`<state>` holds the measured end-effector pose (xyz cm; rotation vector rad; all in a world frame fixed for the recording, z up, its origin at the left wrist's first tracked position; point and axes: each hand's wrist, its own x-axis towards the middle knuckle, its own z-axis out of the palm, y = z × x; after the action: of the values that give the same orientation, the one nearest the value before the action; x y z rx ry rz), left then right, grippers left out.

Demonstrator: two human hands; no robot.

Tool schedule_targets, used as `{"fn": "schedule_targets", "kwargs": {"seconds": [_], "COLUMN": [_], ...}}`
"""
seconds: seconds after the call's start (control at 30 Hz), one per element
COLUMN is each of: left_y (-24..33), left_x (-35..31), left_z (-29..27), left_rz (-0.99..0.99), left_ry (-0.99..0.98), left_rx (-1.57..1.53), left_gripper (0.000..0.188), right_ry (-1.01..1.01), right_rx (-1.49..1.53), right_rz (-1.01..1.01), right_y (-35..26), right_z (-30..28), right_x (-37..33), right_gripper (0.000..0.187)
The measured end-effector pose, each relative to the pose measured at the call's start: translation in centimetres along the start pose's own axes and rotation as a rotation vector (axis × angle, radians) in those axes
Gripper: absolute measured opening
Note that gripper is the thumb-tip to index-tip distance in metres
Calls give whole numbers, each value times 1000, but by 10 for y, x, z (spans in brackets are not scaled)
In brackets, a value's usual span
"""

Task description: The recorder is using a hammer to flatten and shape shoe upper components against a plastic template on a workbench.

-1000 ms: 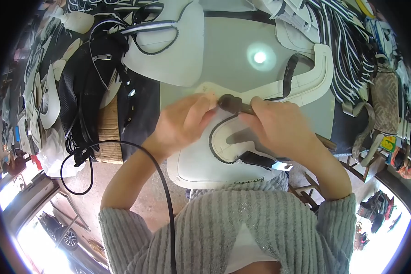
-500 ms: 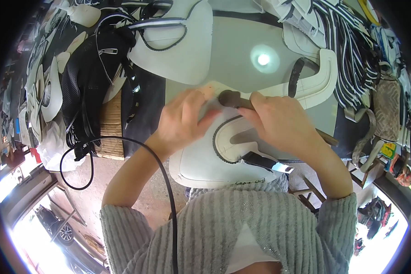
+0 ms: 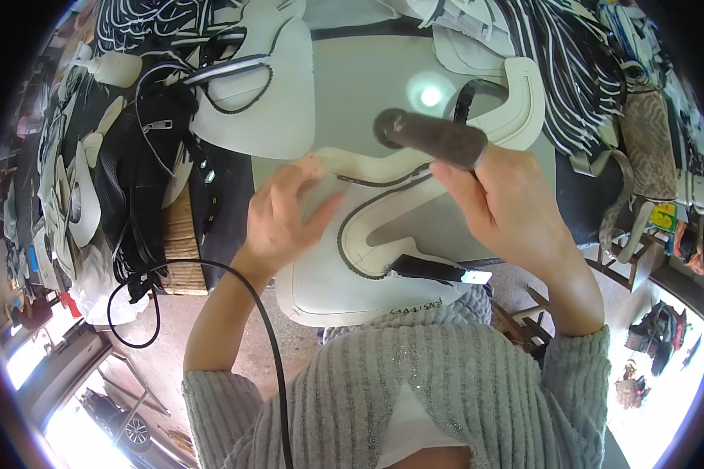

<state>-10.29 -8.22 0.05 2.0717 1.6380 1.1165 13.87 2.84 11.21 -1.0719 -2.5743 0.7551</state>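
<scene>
My right hand [image 3: 516,199] is closed around a hammer [image 3: 438,141] with a dark, worn brown head. The hammer is raised above a white curved panel [image 3: 313,281] that lies over the table's near edge, its lower part against my lap. A dark zipper-like edging [image 3: 383,181] runs along the panel's curved cut-out, and a black strip [image 3: 426,268] sticks out from its inner lobe. My left hand [image 3: 278,215] rests on the panel's left side, thumb and fingers apart, fingertips at the upper edge. That hand is slightly blurred.
Another white panel [image 3: 289,102] with a zipper lies at the far left, beside black mesh material [image 3: 117,172]. Black-and-white strips [image 3: 571,78] heap at the far right. A black cable [image 3: 262,313] loops across my left forearm. A white bottle [image 3: 117,69] stands at the back left.
The hammer has lifted off the panel's upper edge, and my right hand has moved right with it. My left hand stays by the same edge. The whole view has shifted slightly.
</scene>
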Motion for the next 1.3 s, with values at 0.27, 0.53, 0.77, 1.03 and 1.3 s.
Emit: {"fn": "schedule_targets", "kwargs": {"seconds": [0.27,0.53,0.77,1.03,1.3], "left_y": [3,15,56,49,54], "left_x": [9,14,41,39,32], "left_z": [0,0,34,49,31], "left_rz": [51,36,-110,-15,-107], "left_ry": [-51,7,-40,-49,-126], "left_rx": [20,189,-164,29,-101], "left_gripper": [55,53,52,46,50], "right_ry": [-118,162,138,66,49], "right_rx": [-205,330,425,450,617], "right_rz": [44,119,224,284,192], "right_y": [17,25,37,39,36], "right_z": [16,-1,12,9,18], "right_x": [-31,-15,-25,-26,-23], "right_gripper": [40,37,35,34,20]}}
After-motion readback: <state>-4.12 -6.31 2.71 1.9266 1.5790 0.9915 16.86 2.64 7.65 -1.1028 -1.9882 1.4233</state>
